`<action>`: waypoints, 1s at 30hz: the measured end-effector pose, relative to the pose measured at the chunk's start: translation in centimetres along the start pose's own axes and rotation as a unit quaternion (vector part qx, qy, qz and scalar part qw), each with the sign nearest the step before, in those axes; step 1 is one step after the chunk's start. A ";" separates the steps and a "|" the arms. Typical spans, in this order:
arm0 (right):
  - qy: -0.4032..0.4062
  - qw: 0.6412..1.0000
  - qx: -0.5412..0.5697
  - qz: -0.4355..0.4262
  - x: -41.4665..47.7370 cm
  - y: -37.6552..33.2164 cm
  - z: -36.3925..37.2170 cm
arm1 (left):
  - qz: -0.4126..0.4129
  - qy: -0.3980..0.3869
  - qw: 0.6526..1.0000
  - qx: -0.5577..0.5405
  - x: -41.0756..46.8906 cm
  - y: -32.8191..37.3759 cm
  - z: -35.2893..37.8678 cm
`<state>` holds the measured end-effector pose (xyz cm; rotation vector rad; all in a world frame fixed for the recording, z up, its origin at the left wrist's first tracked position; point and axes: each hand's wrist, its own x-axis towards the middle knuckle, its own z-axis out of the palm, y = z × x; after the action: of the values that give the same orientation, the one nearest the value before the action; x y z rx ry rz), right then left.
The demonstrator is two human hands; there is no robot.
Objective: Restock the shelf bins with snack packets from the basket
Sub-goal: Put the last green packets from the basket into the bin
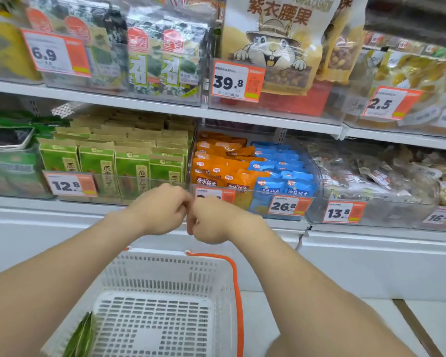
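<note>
My left hand [162, 210] and my right hand [211, 220] meet knuckle to knuckle in front of the lower shelf, above the basket. Both have their fingers curled in, and I see nothing held in either. They hover where the clear bin of green packets [119, 163] adjoins the clear bin of orange packets [216, 163] and blue packets [281, 171]. Below my arms is the white basket [165, 274] with an orange handle [238, 292]. One green packet [80, 338] lies against its left wall; the rest of its floor is bare.
Price tags hang on the bin fronts: 12.8 [70, 186], 26.8 [289, 206], 13.8 [343, 212]. The upper shelf carries seaweed packs [162, 55] and a large cashew bag [276, 42]. A bin of mixed clear-wrapped snacks [371, 173] is at the right. A white chest front [371, 266] runs under the shelf.
</note>
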<state>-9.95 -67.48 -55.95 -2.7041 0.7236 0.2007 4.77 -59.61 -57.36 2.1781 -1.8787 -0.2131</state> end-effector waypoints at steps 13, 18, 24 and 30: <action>-0.193 0.980 -0.058 0.009 4.9 -5.0 17.0 | -0.240 -0.324 0.913 0.053 -12.6 -13.1 12.8; -0.231 0.972 -0.033 0.022 5.2 -4.5 21.8 | -0.307 -0.315 0.898 0.031 -15.0 -16.6 19.3; -0.254 0.966 0.013 0.043 5.8 -3.8 25.2 | -0.326 -0.392 0.859 0.038 -15.8 -17.3 24.9; -0.253 0.965 0.014 0.065 6.2 -2.5 27.5 | -0.293 -0.407 0.860 0.099 -16.0 -16.3 26.4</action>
<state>-4.71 -58.56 -82.27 -2.4161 0.7308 0.8668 10.48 -44.20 -88.18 3.0675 -1.4874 -1.2844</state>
